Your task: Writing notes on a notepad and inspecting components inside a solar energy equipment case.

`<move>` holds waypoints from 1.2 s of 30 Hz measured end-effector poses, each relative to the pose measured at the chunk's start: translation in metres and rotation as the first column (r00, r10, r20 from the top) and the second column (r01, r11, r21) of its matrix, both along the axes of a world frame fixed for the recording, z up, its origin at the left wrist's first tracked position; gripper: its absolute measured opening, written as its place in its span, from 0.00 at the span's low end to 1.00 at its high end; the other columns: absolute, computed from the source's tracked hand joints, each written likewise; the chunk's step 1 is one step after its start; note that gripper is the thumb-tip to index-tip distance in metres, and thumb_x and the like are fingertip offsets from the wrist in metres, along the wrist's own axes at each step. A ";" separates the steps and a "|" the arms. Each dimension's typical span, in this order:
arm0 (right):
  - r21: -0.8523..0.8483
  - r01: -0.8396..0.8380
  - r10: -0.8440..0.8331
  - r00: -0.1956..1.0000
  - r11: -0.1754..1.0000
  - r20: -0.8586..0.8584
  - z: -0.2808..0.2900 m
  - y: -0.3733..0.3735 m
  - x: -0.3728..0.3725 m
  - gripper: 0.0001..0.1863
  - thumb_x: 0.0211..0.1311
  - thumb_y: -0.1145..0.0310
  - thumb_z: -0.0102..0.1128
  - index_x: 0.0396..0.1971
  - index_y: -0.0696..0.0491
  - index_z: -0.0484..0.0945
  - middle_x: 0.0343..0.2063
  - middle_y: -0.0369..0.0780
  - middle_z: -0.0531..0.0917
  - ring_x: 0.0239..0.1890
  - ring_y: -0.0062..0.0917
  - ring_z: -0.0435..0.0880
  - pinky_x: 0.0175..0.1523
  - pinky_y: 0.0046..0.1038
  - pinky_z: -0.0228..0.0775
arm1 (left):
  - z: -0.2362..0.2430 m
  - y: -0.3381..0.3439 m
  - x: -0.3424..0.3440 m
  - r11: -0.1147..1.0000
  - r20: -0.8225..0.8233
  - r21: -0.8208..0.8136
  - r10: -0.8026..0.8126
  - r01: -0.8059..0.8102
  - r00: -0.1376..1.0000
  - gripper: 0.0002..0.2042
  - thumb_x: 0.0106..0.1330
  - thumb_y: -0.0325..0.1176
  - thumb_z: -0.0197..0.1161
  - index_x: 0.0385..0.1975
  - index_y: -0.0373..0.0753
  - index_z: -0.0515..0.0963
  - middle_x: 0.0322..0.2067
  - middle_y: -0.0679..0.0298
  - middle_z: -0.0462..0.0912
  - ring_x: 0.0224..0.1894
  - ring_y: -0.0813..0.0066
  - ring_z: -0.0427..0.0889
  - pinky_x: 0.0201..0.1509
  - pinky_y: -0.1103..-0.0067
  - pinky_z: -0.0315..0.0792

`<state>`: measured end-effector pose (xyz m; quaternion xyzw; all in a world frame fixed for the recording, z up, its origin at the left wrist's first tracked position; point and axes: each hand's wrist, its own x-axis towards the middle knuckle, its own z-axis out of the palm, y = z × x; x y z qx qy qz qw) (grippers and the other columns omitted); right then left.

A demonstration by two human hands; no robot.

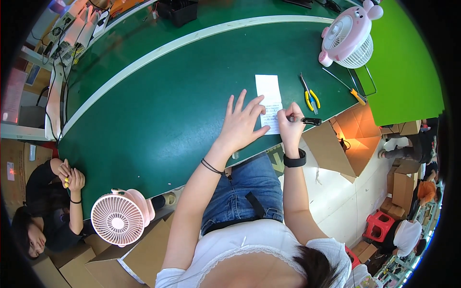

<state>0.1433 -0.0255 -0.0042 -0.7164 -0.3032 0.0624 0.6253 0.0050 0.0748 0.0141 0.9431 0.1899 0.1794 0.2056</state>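
Note:
My left hand (242,120) lies with fingers spread on the green table and the left edge of a small white notepad (268,86), which has handwritten lines on its lower page. My right hand (291,126) is closed round a black pen (312,121) at the pad's right side. Beyond it lie yellow-handled pliers (309,96) and a blue-tipped tool partly under them. Farther right, a screwdriver (357,96) with an orange-yellow handle points away from me.
Green table (163,105); pink fans at back right (346,38) and lower left (117,221); black bin (177,12). A co-worker (48,206) leans at the left edge. Open carton (331,149) below the right edge; cables and shelving (57,43) at back left; other people (408,237) far right.

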 end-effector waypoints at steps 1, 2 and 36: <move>-0.016 -0.008 0.007 1.000 1.000 -0.001 0.001 0.000 -0.001 0.15 0.53 0.82 0.56 0.17 0.55 0.59 0.15 0.31 0.60 0.20 0.12 0.58 0.24 0.20 0.51 | 0.000 0.000 0.000 1.000 -0.002 0.004 -0.001 0.001 1.000 0.19 0.60 0.50 0.65 0.45 0.46 0.73 0.66 0.66 0.66 0.73 0.48 0.52 0.74 0.49 0.43; -0.031 -0.015 0.015 1.000 0.999 -0.001 0.002 0.000 -0.002 0.15 0.53 0.82 0.56 0.17 0.55 0.59 0.15 0.31 0.60 0.20 0.12 0.58 0.24 0.20 0.50 | 0.000 0.001 0.000 1.000 -0.004 0.010 -0.002 0.002 1.000 0.19 0.60 0.50 0.65 0.45 0.46 0.73 0.66 0.66 0.66 0.73 0.48 0.52 0.74 0.49 0.43; -0.023 -0.016 0.016 1.000 1.000 -0.005 -0.005 -0.007 0.010 0.15 0.51 0.80 0.58 0.17 0.55 0.59 0.14 0.31 0.61 0.20 0.12 0.59 0.24 0.20 0.52 | 0.001 -0.003 0.000 0.999 -0.014 0.005 -0.035 0.035 0.999 0.14 0.61 0.49 0.64 0.46 0.59 0.80 0.67 0.64 0.63 0.72 0.42 0.50 0.71 0.42 0.40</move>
